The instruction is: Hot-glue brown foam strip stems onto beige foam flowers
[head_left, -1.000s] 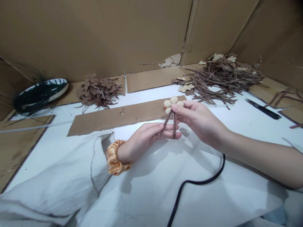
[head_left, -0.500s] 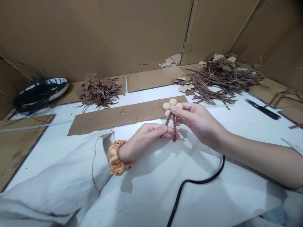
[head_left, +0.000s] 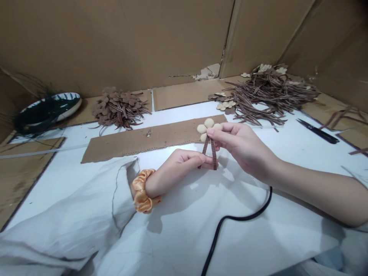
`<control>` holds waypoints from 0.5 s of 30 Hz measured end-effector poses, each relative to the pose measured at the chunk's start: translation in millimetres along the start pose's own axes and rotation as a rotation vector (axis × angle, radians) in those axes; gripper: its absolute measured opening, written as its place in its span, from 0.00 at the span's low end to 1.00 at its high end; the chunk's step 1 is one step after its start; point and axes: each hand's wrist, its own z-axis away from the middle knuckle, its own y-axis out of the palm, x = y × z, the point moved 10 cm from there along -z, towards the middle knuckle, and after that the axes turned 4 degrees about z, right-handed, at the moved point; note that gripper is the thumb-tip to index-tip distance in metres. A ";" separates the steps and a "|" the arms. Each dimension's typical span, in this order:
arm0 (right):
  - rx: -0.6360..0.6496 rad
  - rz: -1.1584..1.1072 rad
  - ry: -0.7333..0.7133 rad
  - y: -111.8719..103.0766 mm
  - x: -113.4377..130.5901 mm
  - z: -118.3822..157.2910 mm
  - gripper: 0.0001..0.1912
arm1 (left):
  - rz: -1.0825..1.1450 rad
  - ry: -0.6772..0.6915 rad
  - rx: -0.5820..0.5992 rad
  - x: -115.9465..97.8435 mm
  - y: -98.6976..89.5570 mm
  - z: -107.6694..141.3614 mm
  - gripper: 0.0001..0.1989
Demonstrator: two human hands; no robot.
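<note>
Between the thumb and fingers of my right hand (head_left: 244, 147) is a cream felt flower (head_left: 209, 123). Two tails of a brown checked ribbon (head_left: 214, 153) hang down from the flower's middle. My left hand (head_left: 181, 165), with an orange scrunchie (head_left: 143, 191) at its wrist, is just below; its thumb and fingers are closed on the left ribbon tail, and its fingertips pass behind the right tail. Both hands are above the near edge of a long cardboard strip (head_left: 129, 142).
A brown flower pile (head_left: 119, 107) lies at back left beside a plate of dark strands (head_left: 71, 102). At back right is a heap of brown ribbons (head_left: 267, 94), with black snips (head_left: 317, 131) nearby. A black cable (head_left: 238, 217) runs across the white surface.
The lower ends of the ribbon tails have shifted slightly right. My right hand keeps its hold on the flower, and my left hand stays at the ribbon.
</note>
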 end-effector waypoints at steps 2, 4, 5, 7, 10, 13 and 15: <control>-0.004 -0.009 0.019 0.4 -1.0 0.6 0.14 | -0.019 -0.001 -0.001 0.5 -0.4 -0.2 0.15; -0.013 -0.005 0.039 0.4 -1.8 1.9 0.14 | -0.042 0.010 0.002 0.1 -0.2 -0.1 0.15; -0.016 0.000 0.047 0.5 -1.8 2.6 0.13 | -0.052 0.020 0.003 -0.6 0.0 0.2 0.15; -0.024 0.007 0.052 0.4 -1.2 4.0 0.14 | -0.064 0.044 0.002 -2.6 0.5 0.9 0.15; -0.033 0.005 0.043 0.2 -0.3 5.3 0.15 | -0.080 0.053 -0.012 -3.8 1.1 2.3 0.15; -0.026 -0.018 0.037 1.6 -0.9 5.8 0.15 | -0.109 0.030 -0.076 -2.7 -2.7 4.3 0.15; -0.023 -0.033 0.037 2.4 -1.0 6.4 0.14 | -0.127 0.021 -0.113 -2.3 -4.8 6.0 0.15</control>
